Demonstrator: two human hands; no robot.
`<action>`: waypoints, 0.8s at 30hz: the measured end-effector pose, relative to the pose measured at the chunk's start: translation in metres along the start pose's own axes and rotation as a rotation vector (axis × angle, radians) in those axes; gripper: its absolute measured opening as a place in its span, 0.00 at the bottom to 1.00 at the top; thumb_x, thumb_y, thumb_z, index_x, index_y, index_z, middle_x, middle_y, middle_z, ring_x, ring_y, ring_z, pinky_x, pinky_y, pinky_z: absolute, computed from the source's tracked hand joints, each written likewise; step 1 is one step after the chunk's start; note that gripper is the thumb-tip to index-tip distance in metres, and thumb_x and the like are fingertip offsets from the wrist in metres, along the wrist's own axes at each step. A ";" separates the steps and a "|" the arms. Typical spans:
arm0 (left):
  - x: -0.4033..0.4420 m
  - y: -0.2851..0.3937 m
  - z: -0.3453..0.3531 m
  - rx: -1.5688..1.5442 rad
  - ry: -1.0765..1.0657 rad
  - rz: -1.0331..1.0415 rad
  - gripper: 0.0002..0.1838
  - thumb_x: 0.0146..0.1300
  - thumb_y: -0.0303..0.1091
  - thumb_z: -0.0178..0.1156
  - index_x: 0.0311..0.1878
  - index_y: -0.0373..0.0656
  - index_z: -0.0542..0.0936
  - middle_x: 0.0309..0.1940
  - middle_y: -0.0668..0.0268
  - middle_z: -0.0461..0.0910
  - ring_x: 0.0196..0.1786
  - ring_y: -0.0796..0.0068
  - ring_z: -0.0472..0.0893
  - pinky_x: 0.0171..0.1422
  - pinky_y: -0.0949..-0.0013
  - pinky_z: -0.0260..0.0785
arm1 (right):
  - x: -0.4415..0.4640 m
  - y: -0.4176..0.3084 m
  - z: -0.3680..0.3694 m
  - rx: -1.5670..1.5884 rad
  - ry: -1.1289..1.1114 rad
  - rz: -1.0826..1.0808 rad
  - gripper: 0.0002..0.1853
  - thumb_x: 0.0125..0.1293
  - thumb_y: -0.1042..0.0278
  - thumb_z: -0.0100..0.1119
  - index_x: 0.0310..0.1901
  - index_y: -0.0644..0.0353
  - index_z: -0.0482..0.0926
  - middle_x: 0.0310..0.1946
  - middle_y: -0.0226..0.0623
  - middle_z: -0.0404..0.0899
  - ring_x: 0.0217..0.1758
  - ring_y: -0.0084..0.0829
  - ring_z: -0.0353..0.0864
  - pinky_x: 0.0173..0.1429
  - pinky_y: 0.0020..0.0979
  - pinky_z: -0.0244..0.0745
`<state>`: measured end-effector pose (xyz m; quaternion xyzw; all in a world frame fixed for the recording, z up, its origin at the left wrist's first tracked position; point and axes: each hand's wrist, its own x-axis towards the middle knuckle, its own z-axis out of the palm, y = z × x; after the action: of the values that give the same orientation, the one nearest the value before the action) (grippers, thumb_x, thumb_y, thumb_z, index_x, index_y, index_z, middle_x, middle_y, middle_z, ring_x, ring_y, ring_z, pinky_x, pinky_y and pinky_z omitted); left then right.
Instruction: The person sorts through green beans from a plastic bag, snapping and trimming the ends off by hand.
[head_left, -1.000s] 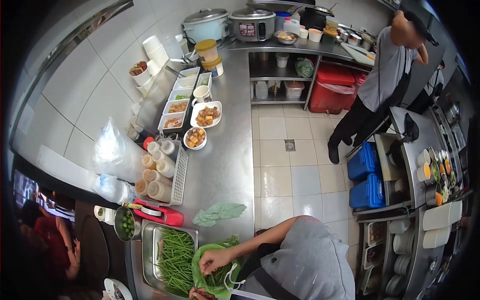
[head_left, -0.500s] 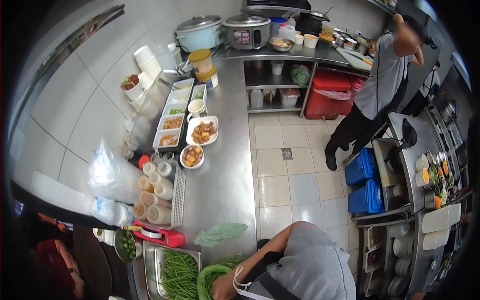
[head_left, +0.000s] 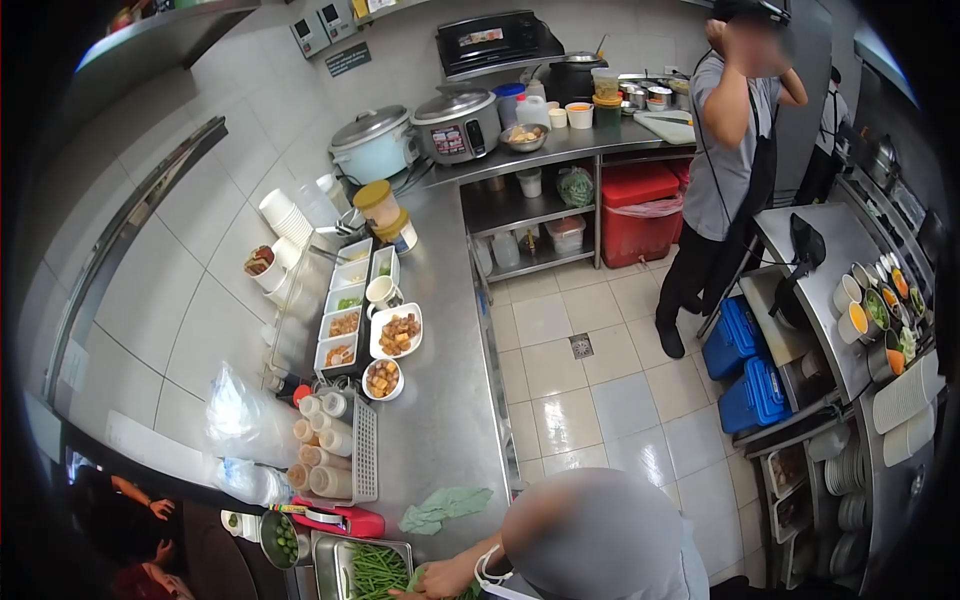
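Observation:
My right hand reaches in from the right at the bottom edge, its fingers curled down on green beans beside a metal tray. The image edge cuts off part of the fingers. A white cord loops at the wrist. In the metal tray lies a heap of long green beans. Bits of a green bag or bowl show around the hand, too cut off to tell. My grey sleeve fills the bottom middle, partly blurred. My left hand is out of view.
A crumpled green cloth lies above the tray. Left are a bowl of small green fruit, a red tape dispenser and a bottle basket. A co-worker stands across the floor, both hands raised to the head.
My view has tilted up, so the tray and beans sit lower. My right hand has shifted from inside the green bag or bowl toward the tray's edge. The co-worker's arms stay raised.

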<state>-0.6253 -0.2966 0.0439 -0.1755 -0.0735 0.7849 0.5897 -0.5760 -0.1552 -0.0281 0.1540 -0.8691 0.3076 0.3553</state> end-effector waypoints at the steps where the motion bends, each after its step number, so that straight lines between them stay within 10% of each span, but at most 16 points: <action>1: 0.002 -0.011 0.002 0.124 0.061 0.079 0.28 0.63 0.51 0.58 0.47 0.28 0.78 0.39 0.47 0.80 0.41 0.52 0.79 0.47 0.59 0.72 | -0.003 -0.003 0.002 0.131 -0.048 0.055 0.09 0.42 0.59 0.62 0.21 0.55 0.80 0.21 0.38 0.79 0.29 0.43 0.81 0.34 0.44 0.74; 8: 0.027 -0.057 0.006 0.956 0.311 0.390 0.28 0.63 0.51 0.58 0.48 0.28 0.78 0.40 0.47 0.80 0.41 0.52 0.79 0.48 0.59 0.72 | -0.020 -0.009 0.026 0.400 -0.392 0.202 0.09 0.42 0.59 0.62 0.21 0.56 0.80 0.21 0.38 0.79 0.29 0.43 0.81 0.34 0.44 0.74; 24: 0.037 -0.071 -0.012 2.226 0.554 0.738 0.29 0.63 0.51 0.59 0.49 0.28 0.77 0.42 0.47 0.80 0.43 0.52 0.79 0.49 0.59 0.71 | -0.021 -0.013 0.023 0.264 -0.400 0.169 0.09 0.42 0.60 0.62 0.22 0.56 0.82 0.21 0.39 0.80 0.28 0.44 0.81 0.33 0.44 0.75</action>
<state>-0.5663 -0.2418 0.0489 0.2563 0.8277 0.4750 0.1536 -0.5670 -0.1786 -0.0505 0.1837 -0.8842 0.4106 0.1262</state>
